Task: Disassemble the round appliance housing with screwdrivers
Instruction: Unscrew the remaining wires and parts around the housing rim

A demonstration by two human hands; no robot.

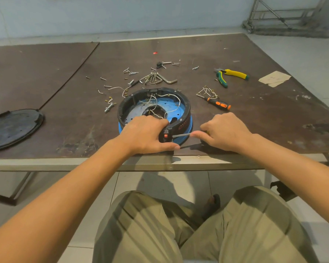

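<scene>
The round appliance housing (180,107), a black ring on a blue base with white wires inside, sits near the table's front edge. My left hand (146,133) grips its near rim beside the red switch (166,135), thumb along the bottom edge. My right hand (226,130) holds a screwdriver (180,135); its metal shaft runs sideways, tip against the housing next to the switch. The handle is hidden in my fist.
An orange-and-black screwdriver (218,104), yellow-green pliers (231,74), hex keys (158,78) and several loose screws (129,71) lie behind the housing. A black round cover (13,127) rests at the left. A paper scrap (274,78) lies far right. The table edge (160,164) is close.
</scene>
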